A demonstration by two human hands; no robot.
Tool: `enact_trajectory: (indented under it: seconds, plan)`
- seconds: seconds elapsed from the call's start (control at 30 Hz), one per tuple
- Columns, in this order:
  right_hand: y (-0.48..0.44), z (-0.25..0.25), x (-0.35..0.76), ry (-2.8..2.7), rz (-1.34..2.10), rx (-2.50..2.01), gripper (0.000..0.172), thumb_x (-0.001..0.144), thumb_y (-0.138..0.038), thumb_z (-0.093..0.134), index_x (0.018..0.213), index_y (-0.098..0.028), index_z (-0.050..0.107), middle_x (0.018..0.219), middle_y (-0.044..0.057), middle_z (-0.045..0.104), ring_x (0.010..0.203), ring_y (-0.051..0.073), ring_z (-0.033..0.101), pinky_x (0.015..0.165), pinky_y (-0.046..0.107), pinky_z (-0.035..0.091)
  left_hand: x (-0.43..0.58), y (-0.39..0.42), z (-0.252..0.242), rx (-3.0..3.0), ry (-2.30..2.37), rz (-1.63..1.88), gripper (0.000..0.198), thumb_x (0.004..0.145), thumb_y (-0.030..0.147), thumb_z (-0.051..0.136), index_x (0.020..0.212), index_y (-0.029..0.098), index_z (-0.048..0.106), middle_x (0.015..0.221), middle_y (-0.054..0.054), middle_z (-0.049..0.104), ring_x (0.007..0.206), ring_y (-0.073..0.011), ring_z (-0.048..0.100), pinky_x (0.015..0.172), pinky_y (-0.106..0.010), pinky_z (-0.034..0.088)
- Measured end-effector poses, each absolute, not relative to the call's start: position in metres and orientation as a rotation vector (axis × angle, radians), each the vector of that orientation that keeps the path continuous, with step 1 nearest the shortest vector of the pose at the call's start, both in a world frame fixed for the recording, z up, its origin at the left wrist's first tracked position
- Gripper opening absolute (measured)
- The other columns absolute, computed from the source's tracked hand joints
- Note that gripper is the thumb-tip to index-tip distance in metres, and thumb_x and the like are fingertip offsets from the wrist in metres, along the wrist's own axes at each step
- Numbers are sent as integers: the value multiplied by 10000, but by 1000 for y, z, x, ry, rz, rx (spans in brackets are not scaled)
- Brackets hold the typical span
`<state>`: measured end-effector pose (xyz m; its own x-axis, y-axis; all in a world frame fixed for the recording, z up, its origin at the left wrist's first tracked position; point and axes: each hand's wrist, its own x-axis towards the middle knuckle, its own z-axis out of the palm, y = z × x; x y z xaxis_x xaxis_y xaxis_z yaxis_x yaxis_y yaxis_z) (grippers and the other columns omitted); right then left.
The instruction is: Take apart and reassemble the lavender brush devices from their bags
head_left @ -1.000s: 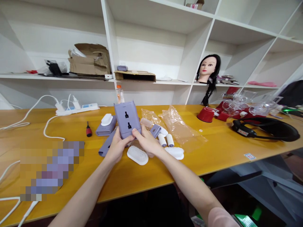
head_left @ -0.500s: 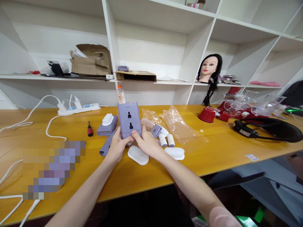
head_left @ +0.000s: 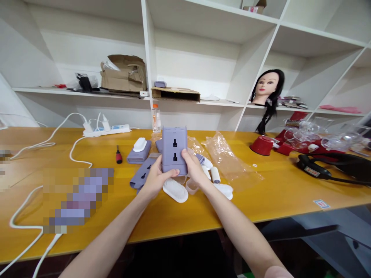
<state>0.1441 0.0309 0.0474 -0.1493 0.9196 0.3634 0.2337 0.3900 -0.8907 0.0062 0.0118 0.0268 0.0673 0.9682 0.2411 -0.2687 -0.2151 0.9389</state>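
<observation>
Both my hands hold a lavender plastic socket unit upright, with two black outlet slots on its face. My left hand grips its lower left side, and my right hand presses its lower right corner. Below my hands lie a white oval bristle brush and a small clear plastic piece. A lavender strip with black slots lies left of my left hand. Near my right hand are a white cylindrical roller and another white brush.
On the yellow wooden table are a lavender case with a white lid, a red-handled screwdriver, a white power strip with cables, clear plastic bags, a red cup and a black corded device. White shelves stand behind.
The whole scene has shifted right in the picture as the camera turned. My hands still hold the lavender socket unit, now slightly lower, with my right hand lower on its side.
</observation>
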Motion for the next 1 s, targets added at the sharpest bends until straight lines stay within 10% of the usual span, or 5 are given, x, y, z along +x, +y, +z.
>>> enact_trajectory:
  seconds: [0.5, 1.0]
  plan:
    - [30, 39, 130, -1346, 1029, -838, 392, 822, -540, 449, 898, -199, 628, 881, 24, 636, 857, 168, 546, 795, 292, 416, 11, 6, 25, 1000, 773, 1242, 602, 542, 192, 788, 1100, 159, 564, 1081, -89, 663, 1027, -234, 597, 890, -331, 451]
    - [26, 39, 127, -1294, 1091, -740, 332, 768, -512, 562, 851, -197, 626, 838, 14, 629, 783, 156, 552, 719, 265, 429, 6, 5, 27, 1080, 848, 1192, 418, 525, 214, 774, 907, 105, 644, 833, -65, 710, 773, -211, 650, 749, -326, 493]
